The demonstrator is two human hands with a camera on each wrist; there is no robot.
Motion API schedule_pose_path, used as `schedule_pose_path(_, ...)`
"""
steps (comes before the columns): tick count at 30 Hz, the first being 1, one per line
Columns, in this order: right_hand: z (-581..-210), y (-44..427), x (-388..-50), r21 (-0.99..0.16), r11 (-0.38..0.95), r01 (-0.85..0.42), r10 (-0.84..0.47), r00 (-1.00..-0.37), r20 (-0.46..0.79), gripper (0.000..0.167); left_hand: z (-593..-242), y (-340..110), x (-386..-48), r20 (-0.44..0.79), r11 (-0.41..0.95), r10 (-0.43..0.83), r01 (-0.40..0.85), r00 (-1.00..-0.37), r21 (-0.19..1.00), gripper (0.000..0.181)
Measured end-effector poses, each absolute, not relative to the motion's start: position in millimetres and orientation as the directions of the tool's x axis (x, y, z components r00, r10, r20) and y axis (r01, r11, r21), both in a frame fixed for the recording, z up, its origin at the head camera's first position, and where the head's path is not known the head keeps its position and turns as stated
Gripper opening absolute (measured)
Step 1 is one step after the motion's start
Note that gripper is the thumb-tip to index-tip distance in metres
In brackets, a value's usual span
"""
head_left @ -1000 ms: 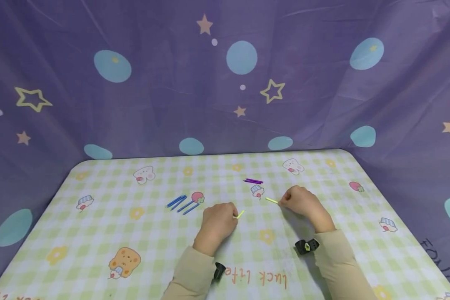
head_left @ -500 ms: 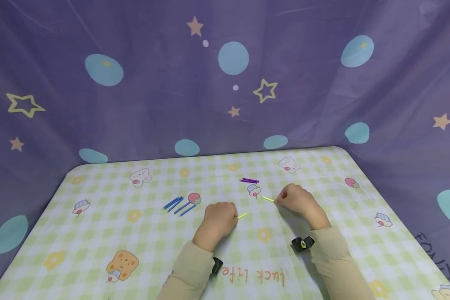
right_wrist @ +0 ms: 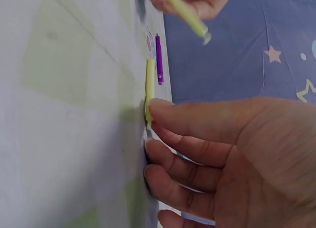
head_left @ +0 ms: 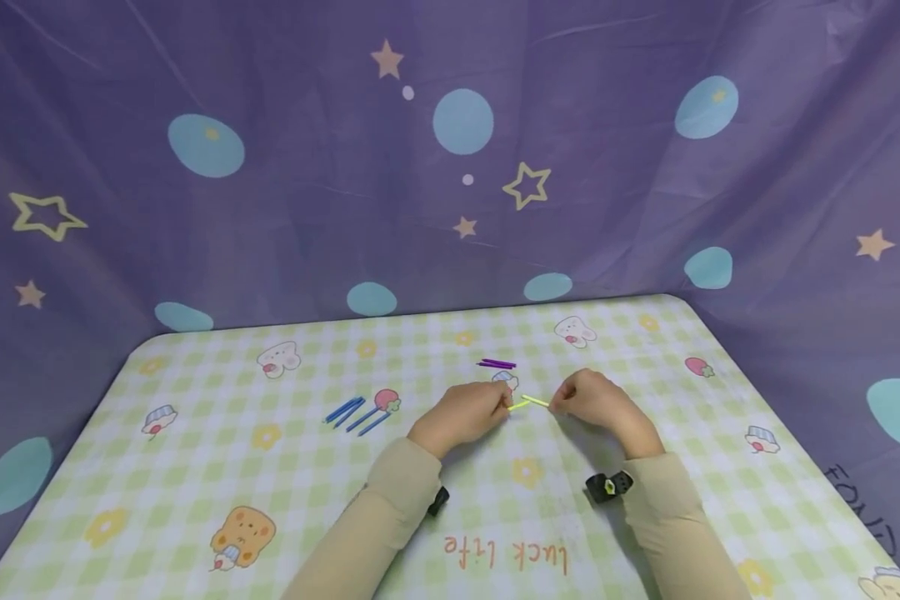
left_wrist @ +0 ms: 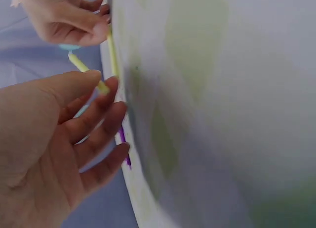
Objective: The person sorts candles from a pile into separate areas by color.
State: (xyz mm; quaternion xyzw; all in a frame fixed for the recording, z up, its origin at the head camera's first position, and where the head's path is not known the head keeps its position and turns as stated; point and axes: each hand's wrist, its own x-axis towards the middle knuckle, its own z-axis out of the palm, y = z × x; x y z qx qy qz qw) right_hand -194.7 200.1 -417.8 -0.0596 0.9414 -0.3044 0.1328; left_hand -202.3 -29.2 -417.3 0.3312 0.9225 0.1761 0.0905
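Observation:
My left hand (head_left: 465, 412) pinches a thin yellow candle (left_wrist: 81, 64) between thumb and forefinger, its pale wick end pointing away from the fingers. The other fingers are loosely bent. Opposite it, my right hand (head_left: 600, 404) pinches one end of a second yellow candle (right_wrist: 150, 82), which lies low along the tabletop. In the head view the free ends of the two candles almost meet; whether they touch I cannot tell. Just beyond the hands lie purple candles (head_left: 497, 364), side by side. Several blue candles (head_left: 356, 414) lie in a loose slanted group left of my left hand.
A green-and-white checked cloth (head_left: 330, 500) with printed cartoons covers the table. Behind its far edge hangs a purple curtain (head_left: 307, 208) with stars and dots. Black cameras sit at both wrists.
My left hand has moved forward and right with its yellow candle, close to the one in my right hand. The right hand has hardly moved. The head view has shifted slightly.

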Motion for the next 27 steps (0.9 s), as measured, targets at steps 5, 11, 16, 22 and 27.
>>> schedule_pose_path(5, -418.7, 210.0, -195.9, -0.646, 0.760, -0.064, -0.255, -0.945, -0.207, 0.008, -419.1, -12.3, -210.7, -0.008, 0.703, 0.666, 0.624, -0.746, 0.340, 0.009)
schedule_pose_path(11, -417.4, 220.0, -194.3, -0.652, 0.756, -0.058, -0.252, -0.945, -0.209, 0.008, -421.7, 5.7, -218.1, 0.012, 0.716, 0.675, 0.659, -0.738, 0.230, 0.008)
schedule_pose_path(16, -417.9, 220.1, -194.4, -0.653, 0.756, -0.043, -0.242, -0.946, -0.218, 0.008, -424.4, 17.4, -221.2, 0.038, 0.722, 0.678, 0.675, -0.734, 0.150, 0.006)
schedule_pose_path(22, -418.9, 219.0, -194.6, -0.644, 0.765, -0.028, -0.229, -0.946, -0.230, 0.008, -426.2, 26.0, -222.3, 0.032, 0.733, 0.676, 0.676, -0.736, 0.074, 0.007)
schedule_pose_path(27, -417.7, 219.9, -195.0, -0.632, 0.774, -0.040, -0.230, -0.948, -0.222, 0.009, -424.5, 27.4, -222.1, 0.038, 0.735, 0.676, 0.677, -0.736, 0.052, 0.009)
